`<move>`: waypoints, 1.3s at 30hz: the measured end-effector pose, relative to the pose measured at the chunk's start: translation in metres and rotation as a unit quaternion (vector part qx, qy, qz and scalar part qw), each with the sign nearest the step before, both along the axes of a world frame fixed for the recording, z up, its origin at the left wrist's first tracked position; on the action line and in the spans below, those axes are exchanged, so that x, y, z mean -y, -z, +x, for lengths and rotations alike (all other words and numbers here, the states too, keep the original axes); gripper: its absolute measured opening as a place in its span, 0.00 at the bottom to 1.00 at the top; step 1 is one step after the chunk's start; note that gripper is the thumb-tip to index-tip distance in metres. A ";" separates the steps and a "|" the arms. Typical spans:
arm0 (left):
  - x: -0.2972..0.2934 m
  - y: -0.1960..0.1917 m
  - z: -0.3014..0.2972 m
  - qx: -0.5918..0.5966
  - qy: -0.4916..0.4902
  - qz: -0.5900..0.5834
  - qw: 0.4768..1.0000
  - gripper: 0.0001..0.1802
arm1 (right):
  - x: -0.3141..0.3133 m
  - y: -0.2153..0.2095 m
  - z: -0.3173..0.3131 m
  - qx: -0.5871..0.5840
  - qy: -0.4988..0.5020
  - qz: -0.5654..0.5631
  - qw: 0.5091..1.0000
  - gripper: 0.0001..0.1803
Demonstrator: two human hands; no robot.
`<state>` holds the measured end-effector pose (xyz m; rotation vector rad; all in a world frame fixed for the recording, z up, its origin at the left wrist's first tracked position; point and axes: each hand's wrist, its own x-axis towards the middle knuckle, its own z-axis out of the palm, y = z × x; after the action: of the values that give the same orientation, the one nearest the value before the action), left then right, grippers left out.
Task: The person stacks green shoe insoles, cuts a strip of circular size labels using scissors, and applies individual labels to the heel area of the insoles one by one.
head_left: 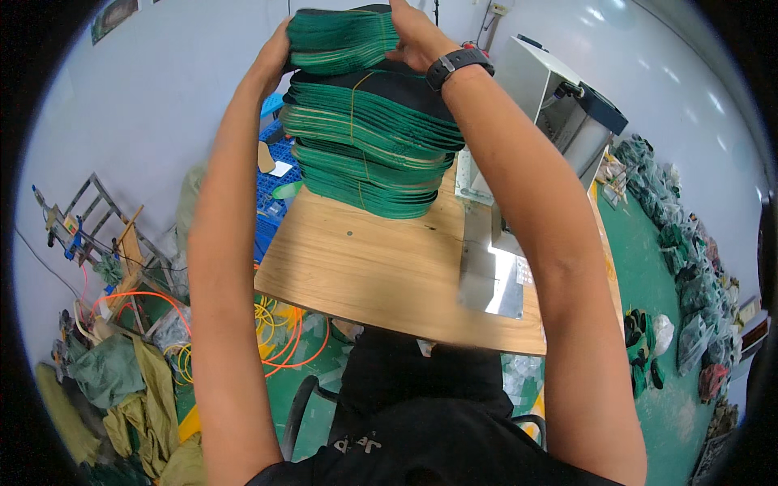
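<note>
Both my hands are up at the far side of the wooden table. They grip a bundle of green-edged insoles from its two ends. My left hand closes on the left end, its fingers mostly hidden behind. On the right end, my right hand wraps round with the thumb toward me, below a black wristwatch. Under this bundle stands a tall stack of similar insoles, black on top with green edges, bound with thin yellow bands. Whether the held bundle rests on the stack, I cannot tell.
A white machine with a cylinder stands on the table's right, with a metal plate in front. Blue crates are behind the left edge. Orange and yellow hoses lie on the floor. Bagged goods line the right wall.
</note>
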<state>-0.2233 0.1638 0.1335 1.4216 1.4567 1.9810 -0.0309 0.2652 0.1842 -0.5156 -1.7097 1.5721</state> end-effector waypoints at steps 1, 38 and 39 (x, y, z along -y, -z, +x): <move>0.006 -0.010 0.009 -0.032 0.045 -0.003 0.998 0.33 | 0.026 0.001 -0.001 -0.007 0.036 -0.020 0.999 0.31; 0.254 0.191 0.186 0.009 -0.055 -0.229 0.972 0.51 | 0.247 0.251 0.148 0.177 -0.045 0.246 0.952 0.53; 0.255 0.192 0.184 -0.012 -0.057 -0.228 0.972 0.50 | 0.245 0.254 0.148 0.165 -0.042 0.257 0.951 0.53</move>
<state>-0.0393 -0.0916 -0.0580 1.1818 1.8872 1.5483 0.1169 0.0203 -0.0693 -0.4557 -2.3238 1.0645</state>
